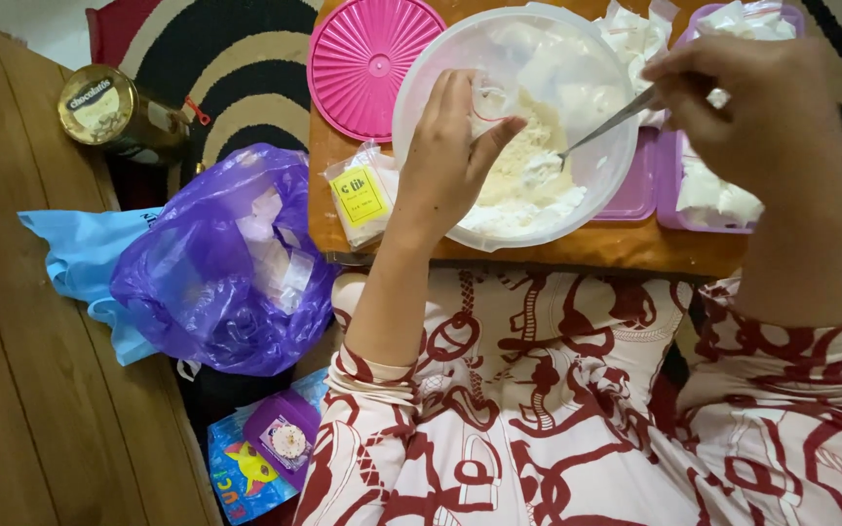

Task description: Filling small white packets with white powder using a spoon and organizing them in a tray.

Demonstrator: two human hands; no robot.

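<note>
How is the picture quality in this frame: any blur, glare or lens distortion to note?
Head view: light is even and soft, with no hard shadows; the right hand and spoon look slightly smeared, the left hand sharper; the white powder in the clear bowl is nearly washed out; the purple bag shows small glints; the floorboards bow at the left edge.

Left hand [450, 146] holds a small clear bag [489, 100] over the white bowl [421, 88] of flour at the table's [577, 248] near edge. Right hand [752, 107] grips a spoon [601, 130], its tip in the flour. Pink lid [367, 63] lies beside the bowl.
</note>
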